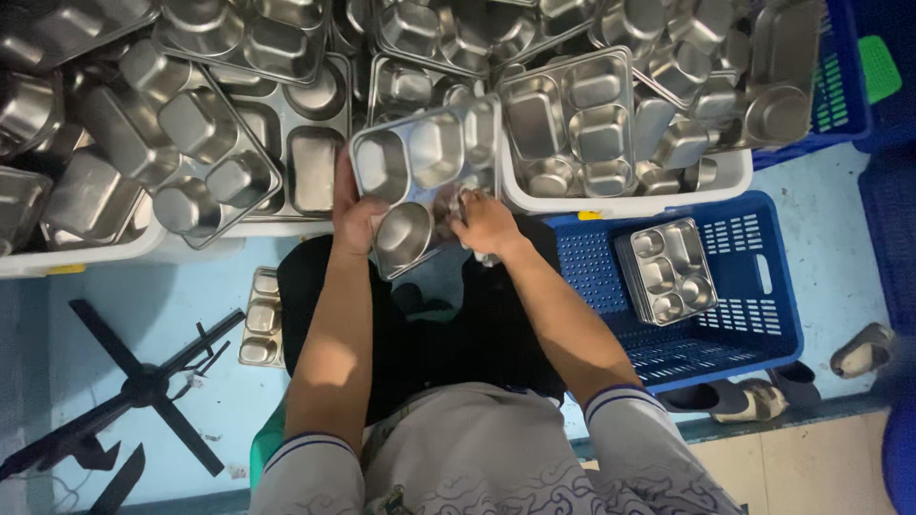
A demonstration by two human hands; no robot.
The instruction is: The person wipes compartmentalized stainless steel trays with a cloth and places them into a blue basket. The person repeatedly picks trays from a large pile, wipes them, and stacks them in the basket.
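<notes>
Left hand gripping steel tray edge — right hand on its face

A stack of trays lies in the crate, right of the held tray.

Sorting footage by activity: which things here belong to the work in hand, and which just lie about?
In hand:
left hand
right hand
compartmented steel meal tray
blue plastic crate holding stacked steel trays
white tubs of trays

Lying about:
black star-shaped stand base
grey sandals
</notes>
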